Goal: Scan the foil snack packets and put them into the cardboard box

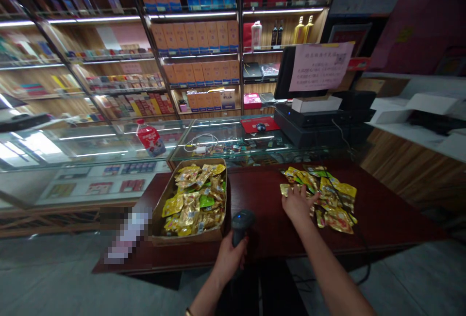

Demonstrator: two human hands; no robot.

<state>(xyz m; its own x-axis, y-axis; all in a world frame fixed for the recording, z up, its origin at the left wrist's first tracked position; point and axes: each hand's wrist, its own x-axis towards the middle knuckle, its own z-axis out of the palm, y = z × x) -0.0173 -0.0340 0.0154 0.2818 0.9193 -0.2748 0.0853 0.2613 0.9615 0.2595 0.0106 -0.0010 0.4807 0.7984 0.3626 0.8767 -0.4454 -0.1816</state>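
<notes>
My left hand [231,256] is wrapped round the handle of a dark barcode scanner [243,220], which has a small blue light on top. It is held at the table's near edge, to the right of a cardboard box [157,219] full of gold, yellow and green snack packets [191,207]. On the right side of the table, my right hand [299,204] lies with fingers spread on the left part of a loose pile of similar snack packets [329,194]. Its fingertips touch the packets, and none is visibly gripped.
The dark red table [255,187] adjoins a glass display counter [91,153] bearing a red bottle [150,137] and a white cable [200,143]. A monitor [286,73] with a paper notice stands at back right. A black cable [340,192] crosses the right pile. Stocked shelves line the wall.
</notes>
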